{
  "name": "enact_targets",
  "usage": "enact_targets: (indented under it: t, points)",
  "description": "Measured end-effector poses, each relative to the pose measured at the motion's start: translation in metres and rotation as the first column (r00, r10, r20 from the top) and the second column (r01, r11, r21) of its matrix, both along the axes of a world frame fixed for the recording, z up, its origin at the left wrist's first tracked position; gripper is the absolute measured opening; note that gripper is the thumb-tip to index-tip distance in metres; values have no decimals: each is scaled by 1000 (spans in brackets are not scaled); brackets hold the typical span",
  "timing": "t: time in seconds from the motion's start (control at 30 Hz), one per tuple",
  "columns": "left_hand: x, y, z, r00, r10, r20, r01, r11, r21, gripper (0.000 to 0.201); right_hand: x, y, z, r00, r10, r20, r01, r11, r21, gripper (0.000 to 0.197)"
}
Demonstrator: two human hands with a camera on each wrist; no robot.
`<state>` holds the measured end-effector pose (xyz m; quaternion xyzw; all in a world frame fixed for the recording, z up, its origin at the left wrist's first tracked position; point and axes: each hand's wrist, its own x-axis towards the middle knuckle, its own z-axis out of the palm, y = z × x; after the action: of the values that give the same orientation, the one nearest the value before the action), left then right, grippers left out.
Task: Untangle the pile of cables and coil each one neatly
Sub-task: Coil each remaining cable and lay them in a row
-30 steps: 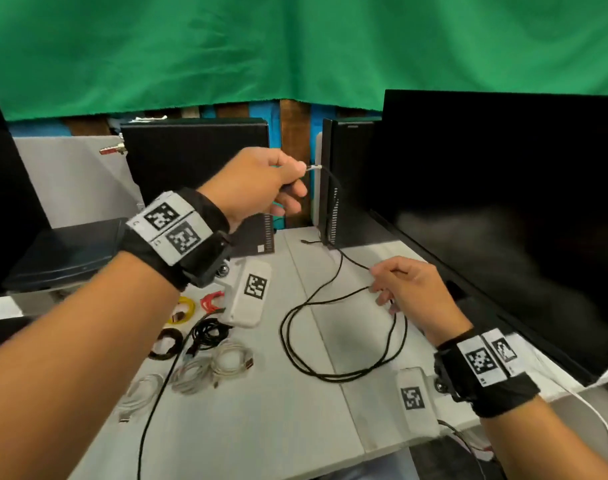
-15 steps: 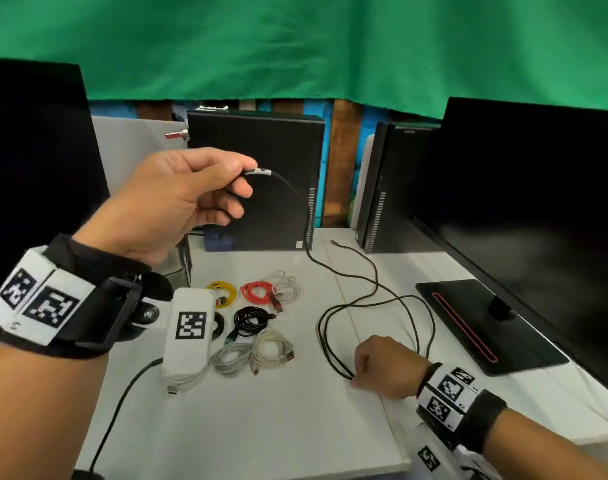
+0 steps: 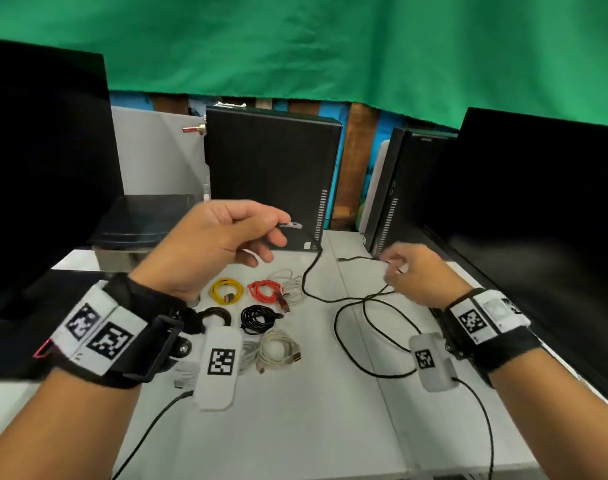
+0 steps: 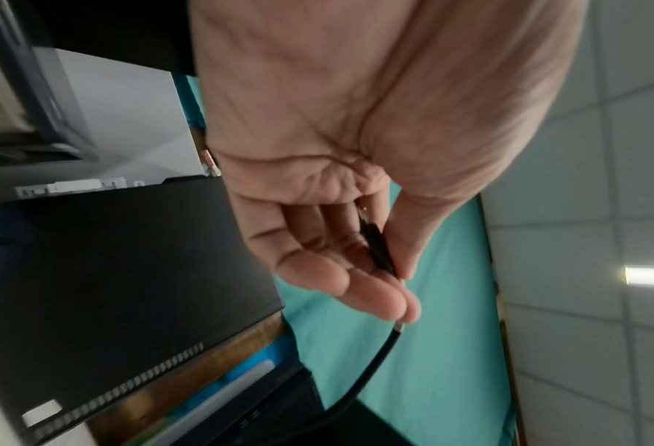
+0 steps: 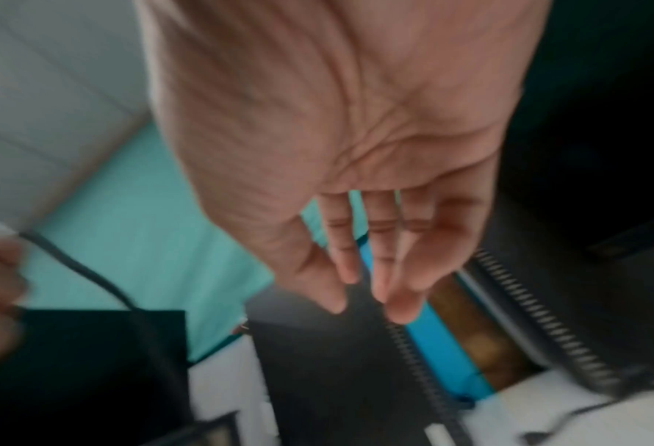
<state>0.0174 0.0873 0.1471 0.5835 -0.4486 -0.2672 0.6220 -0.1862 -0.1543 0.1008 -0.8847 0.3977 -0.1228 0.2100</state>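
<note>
**Black cable lifted at one end**

Left hand (image 3: 223,244) raised above the table (image 3: 295,410), pinching the black cable (image 3: 351,299) near its plug. Remainder trailing down in loose loops on the tabletop. Right hand (image 3: 416,275) over those loops, fingers relaxed, gripping nothing. 6 coiled cables (image 3: 261,317) laid out nearby.

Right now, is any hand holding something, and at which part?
The left hand pinches the black cable at its connector end. The right hand holds nothing, fingers spread.

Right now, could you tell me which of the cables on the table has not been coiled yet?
The long black cable, its end pinched by the left hand; the others lie in coils.
</note>
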Motion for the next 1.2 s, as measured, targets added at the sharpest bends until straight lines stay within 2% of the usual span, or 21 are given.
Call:
enact_targets:
  t: [0.1, 0.17, 0.2, 0.23, 0.3, 0.37, 0.43, 0.5, 0.6, 0.67, 0.73, 0.8, 0.83, 0.87, 0.9, 1.0, 1.13, 1.2]
  points:
    - [-15, -17, -17, 997, -62, 45, 58, 994, 90, 18, 20, 45, 20, 934, 258, 247, -287, 954, 88, 49]
    - [-25, -27, -29, 987, -139, 77, 129, 983, 127, 19, 29, 62, 21, 883, 317, 346, -404, 889, 217, 41]
    - [-29, -32, -34, 980, -171, 100, 155, 976, 152, 21, 31, 66, 20, 881, 311, 357, -421, 859, 291, 33]
    - [-30, -38, -39, 974, -192, 124, 167, 968, 188, 26, 31, 66, 17, 896, 294, 332, -406, 847, 343, 28]
    - [-24, -54, -50, 971, -176, 161, 128, 955, 267, 32, 27, 55, 6, 942, 241, 232, -314, 877, 364, 28]
    - [-6, -77, -64, 981, -45, 189, -14, 953, 301, 28, 15, 36, -9, 975, 202, 96, -223, 921, 318, 25]
    - [19, -104, -81, 957, 130, 258, -208, 929, 306, 24, 0, 18, -27, 984, 174, -46, -153, 943, 294, 20]
    - [36, -131, -93, 894, 192, 405, -353, 859, 371, 38, -14, 7, -41, 981, 125, -150, -89, 969, 229, 20]
    - [41, -159, -103, 747, 40, 663, -492, 704, 512, 62, -28, 0, -56, 989, 32, -142, -2, 979, 203, 23]
    - [37, -171, -106, 690, -93, 717, -521, 624, 582, 71, -36, -3, -63, 998, -20, -57, 34, 966, 256, 22]
    - [31, -178, -113, 644, -176, 745, -551, 569, 611, 66, -42, -3, -68, 997, -71, 42, 55, 952, 300, 19]
    - [28, -186, -122, 542, -238, 806, -623, 530, 576, 52, -46, -2, -72, 992, -83, 94, 50, 949, 311, 16]
    - [26, -189, -125, 493, -255, 832, -650, 527, 548, 43, -47, -2, -73, 991, -79, 108, 43, 952, 304, 15]
    - [26, -194, -125, 481, -241, 843, -664, 527, 530, 34, -48, -1, -73, 989, -76, 127, 35, 955, 296, 15]
    - [27, -198, -123, 501, -193, 844, -665, 538, 518, 26, -49, -1, -73, 985, -76, 152, 30, 958, 286, 15]
    - [36, -208, -107, 624, -27, 781, -615, 599, 512, 16, -49, 1, -66, 968, -83, 236, 21, 967, 252, 15]
    - [35, -201, -64, 808, 87, 583, -396, 813, 427, 7, -45, 10, -57, 928, -82, 363, -8, 971, 239, 12]
    - [21, -187, -42, 880, 115, 460, -296, 892, 342, 6, -42, 15, -55, 900, -72, 431, -32, 973, 230, 9]
